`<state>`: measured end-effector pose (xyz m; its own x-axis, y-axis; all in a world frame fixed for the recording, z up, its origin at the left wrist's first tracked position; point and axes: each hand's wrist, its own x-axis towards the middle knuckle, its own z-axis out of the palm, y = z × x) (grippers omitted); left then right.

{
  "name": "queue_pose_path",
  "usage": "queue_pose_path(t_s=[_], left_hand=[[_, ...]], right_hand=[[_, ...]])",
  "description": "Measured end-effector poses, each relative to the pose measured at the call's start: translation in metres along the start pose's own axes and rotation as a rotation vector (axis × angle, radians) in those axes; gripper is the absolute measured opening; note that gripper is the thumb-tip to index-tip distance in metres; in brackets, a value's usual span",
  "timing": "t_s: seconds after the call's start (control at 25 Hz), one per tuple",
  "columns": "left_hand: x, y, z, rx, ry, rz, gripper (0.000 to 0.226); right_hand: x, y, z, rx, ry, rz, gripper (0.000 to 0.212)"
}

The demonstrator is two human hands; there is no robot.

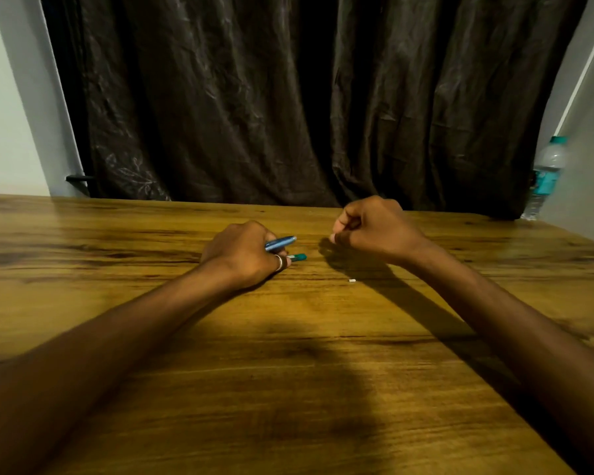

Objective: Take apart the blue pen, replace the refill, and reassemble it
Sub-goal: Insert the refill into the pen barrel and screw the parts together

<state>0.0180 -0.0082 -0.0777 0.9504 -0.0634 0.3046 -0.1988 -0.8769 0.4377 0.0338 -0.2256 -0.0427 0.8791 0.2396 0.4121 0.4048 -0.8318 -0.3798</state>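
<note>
My left hand (pixel 242 253) rests on the wooden table (pixel 288 371) and grips a blue pen barrel (pixel 281 243), whose end sticks out to the right past my fingers. Just below it a teal piece with a pale stem (pixel 297 257) lies at my fingertips; whether the hand holds it is unclear. My right hand (pixel 374 228) hovers a little to the right, fingers curled into a fist, and anything pinched inside is hidden. A tiny white bit (pixel 352 280) lies on the table between and below the hands.
A dark curtain (pixel 306 97) hangs behind the table's far edge. A clear water bottle with a teal label (pixel 546 176) stands at the far right corner by the wall. Both forearms cast shadows on the wood.
</note>
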Motion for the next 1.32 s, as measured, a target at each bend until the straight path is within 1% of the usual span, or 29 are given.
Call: queue_pose_path(t_s=[0.16, 0.24, 0.32, 0.4, 0.44, 0.52, 0.6, 0.64, 0.76, 0.84, 0.92, 1.0, 1.04, 1.08, 1.16, 1.32], left_hand=[[0.002, 0.001, -0.001, 0.002, -0.025, -0.016, 0.024], [0.004, 0.001, -0.004, 0.001, -0.046, -0.016, 0.031], [0.005, 0.003, -0.008, -0.024, -0.068, -0.013, 0.042], [0.006, 0.009, -0.011, -0.155, -0.097, -0.011, 0.051], [0.007, 0.012, -0.012, -0.237, -0.108, -0.011, 0.052], [0.008, 0.019, -0.014, -0.392, -0.125, -0.019, 0.038], [0.007, 0.021, -0.016, -0.475, -0.149, 0.001, 0.022], [0.006, 0.021, -0.016, -0.49, -0.17, 0.029, 0.02], [0.003, 0.02, -0.016, -0.52, -0.216, 0.1, 0.021], [0.002, 0.021, -0.015, -0.555, -0.226, 0.137, 0.022], [0.003, 0.023, -0.015, -0.598, -0.24, 0.17, 0.02], [0.003, 0.022, -0.015, -0.62, -0.241, 0.19, 0.017], [0.003, 0.022, -0.016, -0.623, -0.241, 0.198, 0.015], [0.003, 0.021, -0.016, -0.623, -0.245, 0.204, 0.014], [0.003, 0.02, -0.017, -0.622, -0.256, 0.207, 0.013], [0.004, 0.02, -0.015, -0.651, -0.254, 0.2, 0.015]], right_hand=[[-0.001, 0.001, -0.014, -0.045, -0.082, 0.008, 0.003], [-0.003, 0.002, -0.026, -0.02, -0.21, 0.011, 0.004], [-0.006, 0.003, -0.035, 0.046, -0.39, 0.023, 0.007], [-0.008, 0.005, -0.039, 0.079, -0.505, 0.035, 0.01], [-0.009, 0.006, -0.039, 0.076, -0.536, 0.03, 0.011], [-0.009, 0.006, -0.036, 0.043, -0.585, 0.016, 0.012], [-0.008, 0.006, -0.032, 0.007, -0.609, 0.005, 0.014], [-0.008, 0.006, -0.03, -0.002, -0.614, 0.006, 0.013], [-0.008, 0.004, -0.027, -0.047, -0.623, 0.005, 0.011], [-0.009, 0.002, -0.026, -0.046, -0.571, 0.002, 0.012], [-0.007, 0.001, -0.029, 0.059, -0.408, 0.015, 0.011], [-0.005, -0.001, -0.031, 0.272, -0.255, 0.034, 0.008], [-0.005, -0.003, -0.032, 0.387, -0.211, 0.039, 0.008], [-0.005, -0.004, -0.032, 0.481, -0.183, 0.035, 0.009], [-0.006, -0.006, -0.03, 0.582, -0.166, 0.006, 0.013], [-0.008, -0.009, -0.029, 0.632, -0.184, -0.011, 0.016]])
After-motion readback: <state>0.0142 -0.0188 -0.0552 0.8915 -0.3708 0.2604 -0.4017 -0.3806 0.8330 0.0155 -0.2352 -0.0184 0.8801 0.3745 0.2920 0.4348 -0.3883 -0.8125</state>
